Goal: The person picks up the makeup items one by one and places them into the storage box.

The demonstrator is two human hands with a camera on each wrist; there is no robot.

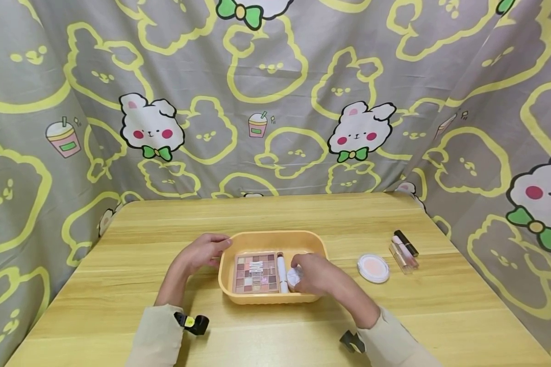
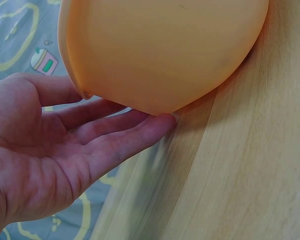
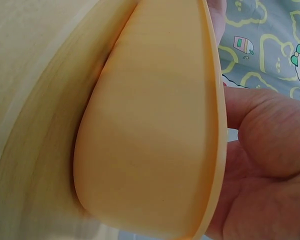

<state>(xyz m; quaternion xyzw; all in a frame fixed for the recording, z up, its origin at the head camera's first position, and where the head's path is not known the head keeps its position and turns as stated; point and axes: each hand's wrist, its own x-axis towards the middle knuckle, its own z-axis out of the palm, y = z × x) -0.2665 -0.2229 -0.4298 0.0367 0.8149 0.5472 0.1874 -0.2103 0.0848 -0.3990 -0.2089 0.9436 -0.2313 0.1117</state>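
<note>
A yellow-orange plastic tray (image 1: 275, 235) stands on the table. At its left end my left hand (image 1: 205, 252) grips the rim, the thumb at the top edge and the other fingers along the outer wall, as the left wrist view shows. My right hand (image 1: 316, 274) reaches inside the tray's right end, fingers curled on a round white compact (image 1: 294, 278). Part of that compact is hidden by the fingers; in the right wrist view the tray wall (image 3: 150, 125) hides it entirely. Left of it lie a white tube (image 1: 282, 272) and an eyeshadow palette (image 1: 256, 284).
Right of the tray lies a round pink-faced compact (image 1: 373, 268). Farther right, several slim cosmetic tubes lie side by side, among them a black tube (image 1: 406, 243) and a clear lip gloss (image 1: 400, 259). A patterned curtain (image 1: 275, 153) encloses the wooden table (image 1: 165, 214).
</note>
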